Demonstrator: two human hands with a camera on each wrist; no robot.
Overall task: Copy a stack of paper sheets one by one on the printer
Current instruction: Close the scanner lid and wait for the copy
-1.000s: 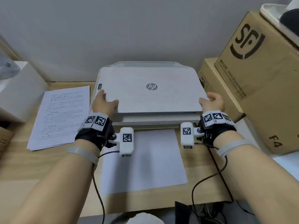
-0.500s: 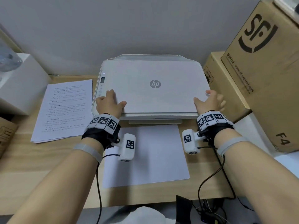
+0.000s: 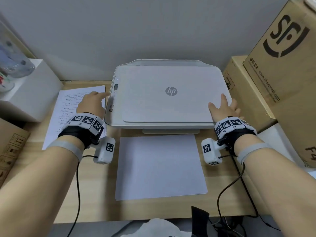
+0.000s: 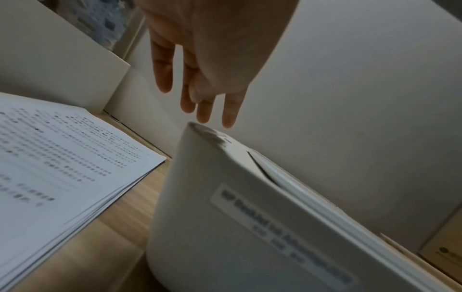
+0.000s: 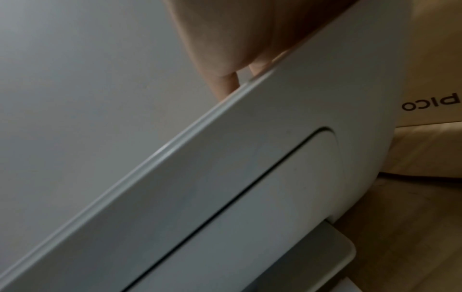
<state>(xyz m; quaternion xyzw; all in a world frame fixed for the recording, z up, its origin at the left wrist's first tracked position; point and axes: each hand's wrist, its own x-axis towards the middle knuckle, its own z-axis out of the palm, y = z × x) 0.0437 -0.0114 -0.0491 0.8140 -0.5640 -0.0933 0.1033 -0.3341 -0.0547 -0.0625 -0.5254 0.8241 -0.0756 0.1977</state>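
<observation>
lid down, left hand off to the buttons

the printer point(image 3: 168, 96) sits shut under both hands now, its lid lowered from a second ago. the printed stack point(image 3: 75, 115) lies on the worktop point(image 3: 95, 194) beneath the left hand point(image 3: 91, 104); blank sheets point(image 3: 159, 166) lie just behind the wrists. right hand point(image 3: 222, 108) rests flat on the lid, fingers apart. left hand, fingers straight, has slid off toward the control strip point(image 3: 113, 98); the copy press looks next.

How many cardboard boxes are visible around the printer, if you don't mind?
3: a large SF box far right, a smaller box beside the printer, one at left edge. Others may be hidden.
</observation>
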